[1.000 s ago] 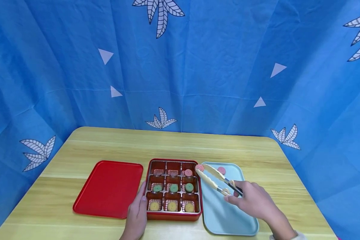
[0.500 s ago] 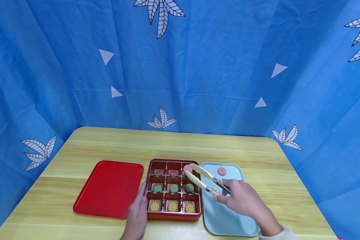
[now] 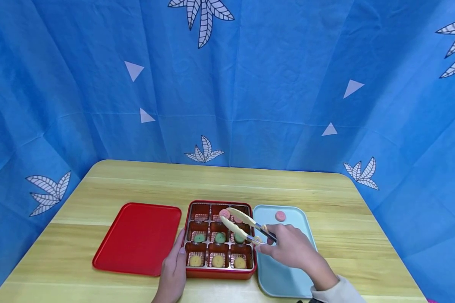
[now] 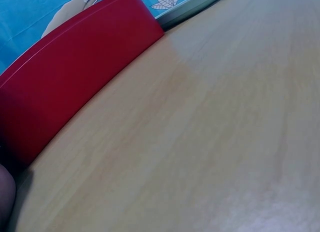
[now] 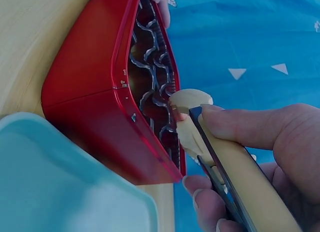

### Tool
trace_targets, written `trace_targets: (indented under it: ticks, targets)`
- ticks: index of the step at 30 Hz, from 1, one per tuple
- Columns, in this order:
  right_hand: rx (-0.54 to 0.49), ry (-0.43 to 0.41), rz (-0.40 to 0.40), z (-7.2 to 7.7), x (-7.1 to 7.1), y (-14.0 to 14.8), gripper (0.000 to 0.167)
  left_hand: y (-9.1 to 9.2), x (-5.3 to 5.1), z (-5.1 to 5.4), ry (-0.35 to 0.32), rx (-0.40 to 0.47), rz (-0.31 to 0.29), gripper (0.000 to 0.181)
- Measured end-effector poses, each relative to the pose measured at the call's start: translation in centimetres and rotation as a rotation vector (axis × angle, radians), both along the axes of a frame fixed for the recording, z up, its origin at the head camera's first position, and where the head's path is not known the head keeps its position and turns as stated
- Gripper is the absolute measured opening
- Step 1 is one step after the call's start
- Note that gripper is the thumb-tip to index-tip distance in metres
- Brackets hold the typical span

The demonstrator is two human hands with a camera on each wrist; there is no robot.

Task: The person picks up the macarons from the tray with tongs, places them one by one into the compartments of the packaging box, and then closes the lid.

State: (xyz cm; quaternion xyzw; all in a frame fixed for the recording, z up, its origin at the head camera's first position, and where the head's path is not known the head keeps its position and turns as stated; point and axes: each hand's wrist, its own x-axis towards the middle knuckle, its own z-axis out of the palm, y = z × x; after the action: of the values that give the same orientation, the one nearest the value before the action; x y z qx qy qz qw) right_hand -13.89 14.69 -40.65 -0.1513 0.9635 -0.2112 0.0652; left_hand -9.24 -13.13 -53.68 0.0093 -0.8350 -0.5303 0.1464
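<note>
My right hand (image 3: 290, 248) grips a pair of tongs (image 3: 236, 227) with cream tips. Pinched between those tips is a round pink cookie (image 3: 224, 213), over the back-middle compartment of a red divided tin (image 3: 219, 273). A second pink cookie (image 3: 237, 219) shows partly behind the tongs, in the back-right compartment. Green cookies (image 3: 199, 238) sit in the middle row, yellow cookies (image 3: 218, 261) in the front row. My left hand (image 3: 173, 271) rests against the tin's left side, its fingers extended. In the right wrist view, thumb and fingers press the tong handles (image 5: 240, 177).
A light blue tray (image 3: 284, 277) lies right of the tin, with one pink cookie (image 3: 280, 216) near its back edge. Left of the tin lies a flat red tray (image 3: 136, 240). A blue patterned curtain (image 3: 273, 84) hangs behind the wooden table (image 3: 151, 181).
The right hand has moved left with the tongs, carrying the pink cookie from the blue tray's edge across the back-right compartment to the back-middle one. The left hand stays in place.
</note>
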Motion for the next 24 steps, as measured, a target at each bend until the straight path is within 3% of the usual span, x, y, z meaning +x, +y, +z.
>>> trace_targets:
  ticks: [24]
  targets:
    - [0.002,-0.043,0.008,-0.37,-0.47,-0.45,0.034,0.03,0.0,0.15,-0.029,0.004,-0.013,0.045]
